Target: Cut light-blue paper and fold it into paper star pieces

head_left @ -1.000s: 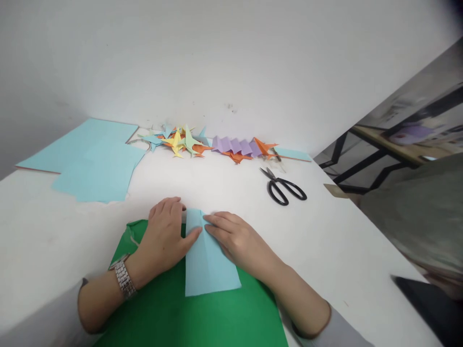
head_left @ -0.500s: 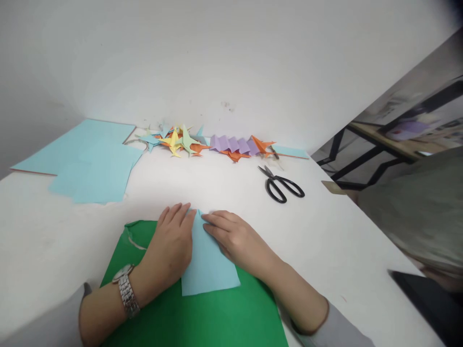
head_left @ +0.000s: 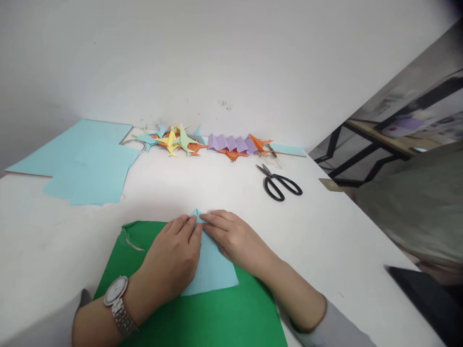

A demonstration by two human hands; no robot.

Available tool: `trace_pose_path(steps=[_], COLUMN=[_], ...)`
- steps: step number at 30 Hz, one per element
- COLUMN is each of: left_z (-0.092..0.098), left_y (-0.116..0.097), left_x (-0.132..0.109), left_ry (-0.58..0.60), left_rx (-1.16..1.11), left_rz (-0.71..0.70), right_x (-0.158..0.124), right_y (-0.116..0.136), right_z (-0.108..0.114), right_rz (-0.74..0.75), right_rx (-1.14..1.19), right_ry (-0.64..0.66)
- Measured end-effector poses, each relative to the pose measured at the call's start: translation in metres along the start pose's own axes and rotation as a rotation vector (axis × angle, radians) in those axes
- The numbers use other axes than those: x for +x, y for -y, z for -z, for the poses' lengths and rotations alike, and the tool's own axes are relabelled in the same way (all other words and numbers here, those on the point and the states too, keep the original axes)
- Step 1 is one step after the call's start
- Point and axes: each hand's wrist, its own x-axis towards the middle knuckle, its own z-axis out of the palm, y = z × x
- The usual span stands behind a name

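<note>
A small light blue paper (head_left: 213, 267) lies on a green sheet (head_left: 202, 313) near the table's front edge, its top folded to a point. My left hand (head_left: 173, 258), with a metal watch on the wrist, lies flat over the paper's left half, fingers stretched and pressing down. My right hand (head_left: 231, 238) lies flat on the right half, fingers extended toward the tip. The fingertips of both hands meet near the paper's top point.
Light blue sheets (head_left: 83, 164) lie at the back left of the white table (head_left: 343, 231). Several folded paper shapes (head_left: 181, 140) and a purple pleated strip (head_left: 231, 143) line the wall. Black scissors (head_left: 278, 183) lie at the right. A person's grey garment (head_left: 415, 207) is at the right edge.
My left hand slid rightward over the paper's left side, folding its left corner inward to a point. The right hand stayed pressing the right half.
</note>
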Motion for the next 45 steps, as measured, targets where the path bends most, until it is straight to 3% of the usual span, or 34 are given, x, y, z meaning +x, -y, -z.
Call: trace_pose_path(steps=[5, 12, 34, 45], left_z=[-0.0014, 0.0041, 0.0036, -0.0003], left_y=[0.0011, 0.0033, 0.0064, 0.006], left_x=[0.0006, 0.0053, 0.0047, 0.0029], left_ry=[0.008, -0.101, -0.042, -0.081], left_rx=[0.012, 0.001, -0.108, -0.159], left_rz=[-0.049, -0.102, -0.109, -0.08], right_x=[-0.0004, -0.0012, -0.0015, -0.0004], right_y=[-0.0005, -0.0013, -0.0007, 0.0002], right_z=[0.0003, 0.0, -0.0004, 0.0006], right_rz=[-0.005, 0.001, 0.006, 0.015], right_rx=[0.003, -0.01, -0.028, -0.044], right_ry=[0.014, 0.007, 0.009, 0.0])
